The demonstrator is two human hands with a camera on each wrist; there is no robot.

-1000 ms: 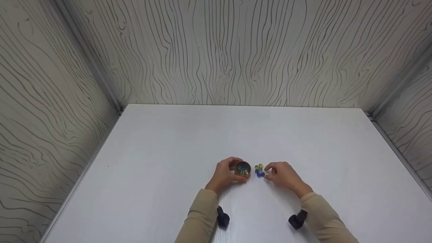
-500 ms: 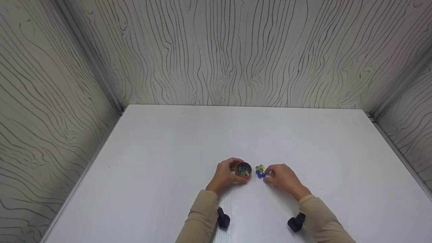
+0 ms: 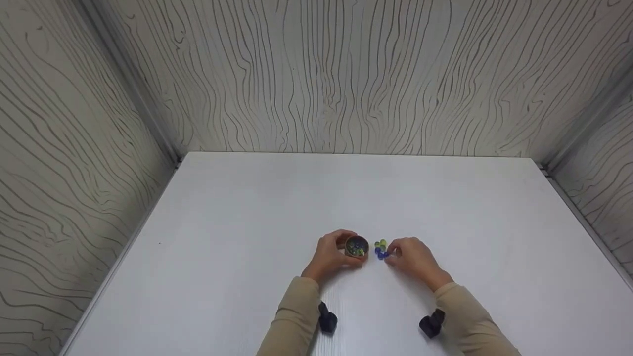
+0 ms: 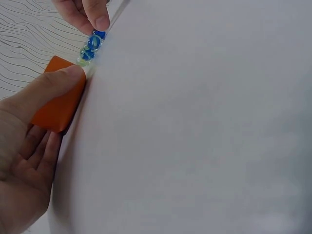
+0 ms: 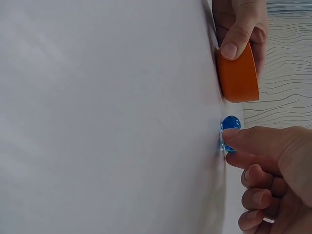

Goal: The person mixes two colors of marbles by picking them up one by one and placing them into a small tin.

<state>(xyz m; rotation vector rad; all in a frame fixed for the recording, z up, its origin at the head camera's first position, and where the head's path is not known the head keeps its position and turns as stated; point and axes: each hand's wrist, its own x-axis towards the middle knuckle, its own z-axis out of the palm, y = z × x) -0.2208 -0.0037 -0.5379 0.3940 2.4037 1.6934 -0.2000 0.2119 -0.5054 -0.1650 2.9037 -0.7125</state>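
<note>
My left hand [image 3: 330, 256] grips a small orange cup [image 5: 239, 80] on the white table, its thumb across the near wall and the fingers round the far side. Several blue and green glass marbles [image 3: 359, 246] lie inside the cup. Just right of it sits a small cluster of loose marbles, with yellow-green ones [image 3: 381, 244] at the back and blue ones [image 5: 231, 121] in front. The thumb and index finger of my right hand [image 3: 414, 258] pinch a blue marble [image 4: 100, 34] at the right edge of this cluster; the other fingers are curled.
The white table [image 3: 247, 207] reaches back to a wall with a wood-grain pattern [image 3: 326, 79]. Black wrist cameras [image 3: 327, 321] hang from both beige sleeves [image 3: 292, 316], close over the tabletop.
My right hand's thumb and index finger have closed in on the front right blue marble, nudging it slightly. The left hand and the cup stay in place.
</note>
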